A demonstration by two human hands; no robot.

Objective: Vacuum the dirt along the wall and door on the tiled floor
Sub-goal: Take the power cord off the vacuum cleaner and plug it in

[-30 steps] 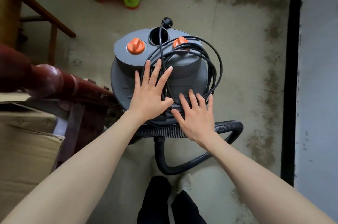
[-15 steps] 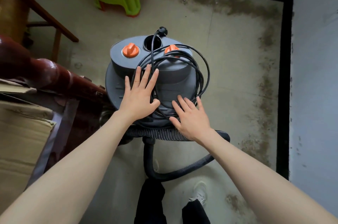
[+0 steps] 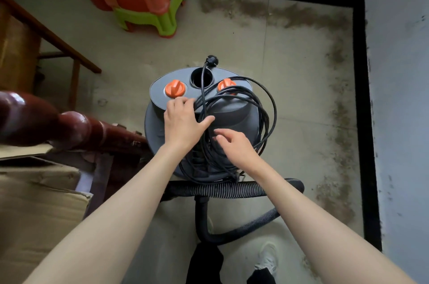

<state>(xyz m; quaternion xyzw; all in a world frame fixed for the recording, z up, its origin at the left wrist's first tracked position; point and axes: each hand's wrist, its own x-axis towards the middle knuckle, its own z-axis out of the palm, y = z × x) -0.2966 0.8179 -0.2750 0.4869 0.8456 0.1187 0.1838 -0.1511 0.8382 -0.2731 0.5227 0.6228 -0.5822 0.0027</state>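
The grey canister vacuum (image 3: 222,121) stands upright on the tiled floor (image 3: 301,98) in the corner, its panel with two orange knobs (image 3: 175,89) turned away from the person, its ribbed hose (image 3: 227,191) curling back toward their feet; I can read no label. The left hand (image 3: 183,121) curls its fingers into the looped black cord (image 3: 260,107) on top, while the right hand (image 3: 234,144) hovers loosely curled, holding nothing. Brown dirt (image 3: 334,56) bands the floor along the black skirting (image 3: 362,121).

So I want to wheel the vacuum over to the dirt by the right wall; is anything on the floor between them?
Nothing visible: bare tile lies between the vacuum and the dirt along the right wall.
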